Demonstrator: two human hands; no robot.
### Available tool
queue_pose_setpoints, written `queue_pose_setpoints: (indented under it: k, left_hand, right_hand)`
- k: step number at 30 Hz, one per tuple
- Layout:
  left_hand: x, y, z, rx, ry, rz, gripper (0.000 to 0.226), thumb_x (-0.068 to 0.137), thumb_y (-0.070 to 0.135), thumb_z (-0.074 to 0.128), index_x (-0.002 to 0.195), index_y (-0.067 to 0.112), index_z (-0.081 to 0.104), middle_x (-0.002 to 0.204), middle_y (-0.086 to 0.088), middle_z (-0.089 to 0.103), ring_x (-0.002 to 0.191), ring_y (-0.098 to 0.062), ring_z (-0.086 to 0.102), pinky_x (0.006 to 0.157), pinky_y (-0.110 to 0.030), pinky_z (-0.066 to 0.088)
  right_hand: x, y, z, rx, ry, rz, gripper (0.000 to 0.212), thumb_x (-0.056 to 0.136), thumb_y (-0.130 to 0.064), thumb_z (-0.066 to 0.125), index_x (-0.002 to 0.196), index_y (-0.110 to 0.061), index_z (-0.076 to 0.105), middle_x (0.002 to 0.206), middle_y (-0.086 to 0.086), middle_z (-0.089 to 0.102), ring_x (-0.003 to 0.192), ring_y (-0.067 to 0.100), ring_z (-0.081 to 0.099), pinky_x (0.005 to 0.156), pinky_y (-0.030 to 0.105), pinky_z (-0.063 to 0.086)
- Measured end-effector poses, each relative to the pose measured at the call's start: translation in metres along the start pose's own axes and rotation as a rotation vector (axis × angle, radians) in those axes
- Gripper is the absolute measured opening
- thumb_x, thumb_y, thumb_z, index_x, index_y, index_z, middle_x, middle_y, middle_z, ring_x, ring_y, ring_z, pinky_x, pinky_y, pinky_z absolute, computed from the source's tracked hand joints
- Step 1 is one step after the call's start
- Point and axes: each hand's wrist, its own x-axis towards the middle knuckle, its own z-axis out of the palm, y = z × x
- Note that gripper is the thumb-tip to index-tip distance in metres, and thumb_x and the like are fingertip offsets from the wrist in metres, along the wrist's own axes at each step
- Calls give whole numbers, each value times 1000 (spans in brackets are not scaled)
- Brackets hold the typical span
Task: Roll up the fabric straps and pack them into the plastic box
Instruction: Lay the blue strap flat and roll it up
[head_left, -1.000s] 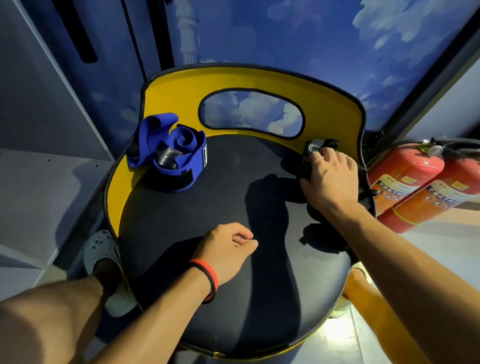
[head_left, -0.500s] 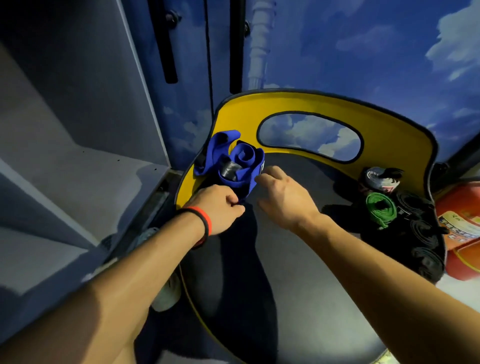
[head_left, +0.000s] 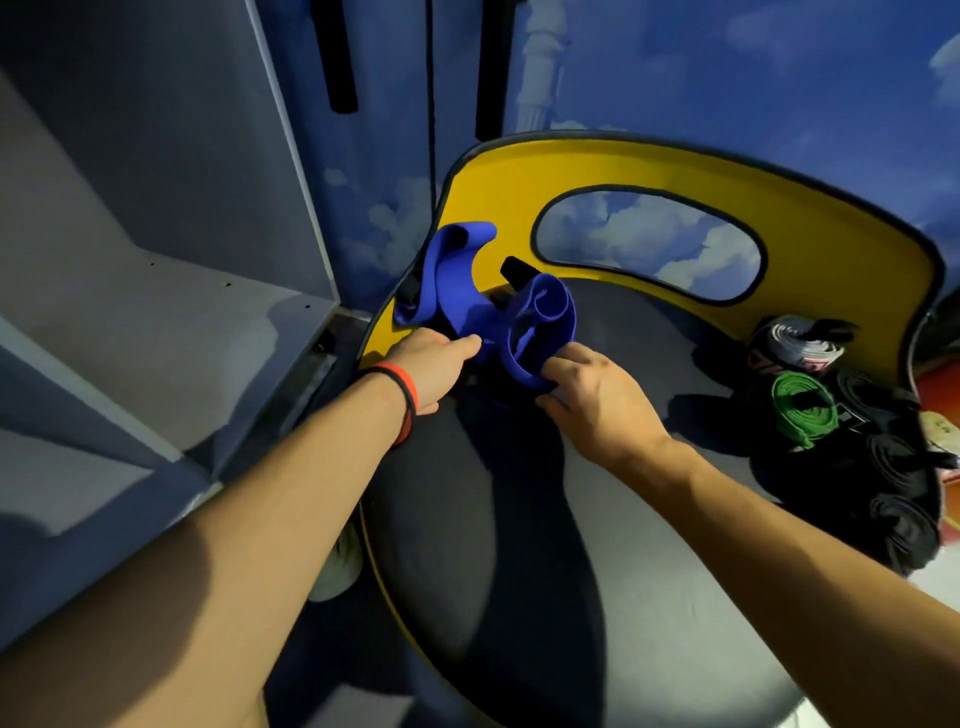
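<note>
On seat (head_left: 649, 343), blue strap (head_left: 467, 306) (in hands (head_left: 426, 371) (head_left: 597, 400))

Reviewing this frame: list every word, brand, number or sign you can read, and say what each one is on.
None can be read.
Fire extinguisher label: dark print, blurred and cut off by the frame edge.
Grey-white rolled strap: reddish marks, too blurred to read.
Green rolled strap: a small dark tag, too small to read.
Blue strap: no print shows.
</note>
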Motion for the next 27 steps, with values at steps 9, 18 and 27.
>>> queue_pose_setpoints:
  k: [9, 18, 27]
  left_hand:
    - [-25, -2, 61, 177, -266, 19, 105, 64, 84, 64, 148, 26, 40, 145, 5, 49, 129, -19, 51, 108, -44, 44]
    - [-21, -9, 88, 171, -212, 36, 49, 73, 24, 60, 119, 37, 56, 103, -3, 68, 98, -26, 66, 90, -51, 58]
    - [-14, -4, 84, -304, -116, -136, 12, 94, 24, 58, 98, 20, 69, 93, -7, 71, 100, -29, 69, 94, -53, 55]
  right_hand:
    - [-106, 20, -34, 66, -103, -58, 14, 84, -15, 77, 96, -16, 71, 106, -2, 62, 91, 16, 61, 74, 30, 55]
    - [-127, 6, -33, 90, -121, -4, 32, 93, -23, 65, 126, -23, 66, 124, -6, 60, 105, 18, 63, 77, 38, 58]
    - [-130, 22, -34, -199, -76, 141, 24, 100, -37, 46, 108, -26, 66, 100, -7, 62, 91, 21, 62, 64, 37, 53]
